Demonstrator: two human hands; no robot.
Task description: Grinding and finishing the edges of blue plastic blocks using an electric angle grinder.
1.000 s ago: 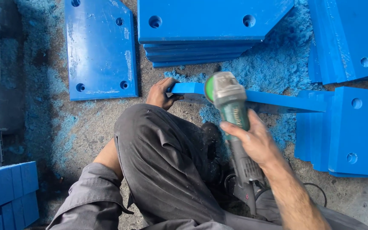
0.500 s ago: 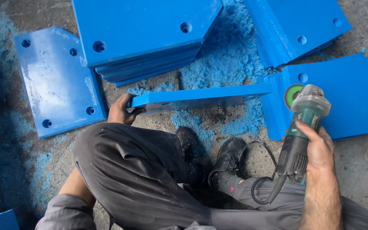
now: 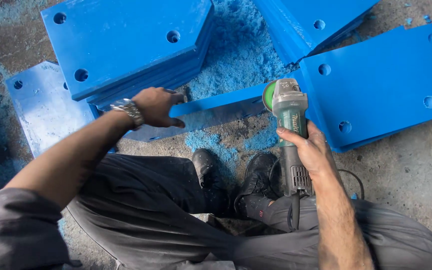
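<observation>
My right hand [image 3: 312,151] grips the body of a green angle grinder [image 3: 290,119], whose disc sits at the right end of a blue plastic plate [image 3: 216,107] standing on its edge on the floor. My left hand [image 3: 158,107], with a metal wristwatch [image 3: 127,109] on the wrist, rests on the top edge of that upright plate near its left end. My legs in grey trousers and two black boots [image 3: 236,182] lie just below the plate.
A stack of blue plates with holes [image 3: 126,45] lies at upper left over a single flat plate [image 3: 41,107]. More blue plates [image 3: 381,85] lie at right and top right. Blue shavings [image 3: 241,50] cover the concrete floor [image 3: 406,170]. The grinder's cord [image 3: 353,177] loops by my right leg.
My left arm has lifted over my knee and my hand now rests on top of the plate. The grinder moved left to the plate's right end. The view has shifted.
</observation>
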